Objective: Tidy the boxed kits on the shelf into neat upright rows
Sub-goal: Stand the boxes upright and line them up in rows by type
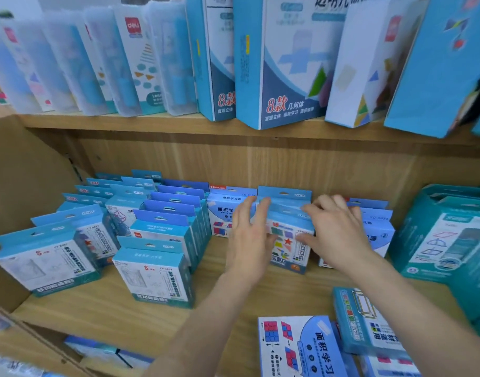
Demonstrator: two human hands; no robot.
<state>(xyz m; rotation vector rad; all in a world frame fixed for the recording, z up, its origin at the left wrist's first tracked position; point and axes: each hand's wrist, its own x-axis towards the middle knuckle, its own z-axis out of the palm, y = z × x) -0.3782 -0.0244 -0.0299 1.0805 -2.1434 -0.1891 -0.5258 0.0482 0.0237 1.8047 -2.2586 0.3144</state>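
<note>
One kit [287, 240] upright, long axis vertical.

The shelves are lit brightly and evenly by soft, diffuse light; its source cannot be made out. A darker band of shadow is cast beneath the upper shelf board [151, 122] onto the back panel [260, 159]. The translucent cases [70, 63] at 11 o'clock are washed out and rendered softly. Motion blur is seen on the fingers of the right hand [339, 235] and on the tall boxes [437, 63] at 2 o'clock. Print on the upright kit [287, 240] at the centre is only partly legible, while the flat box [301, 346] at 6 o'clock is rendered sharply. Shelf edges are bowed by wide-angle distortion toward the frame borders.
</note>
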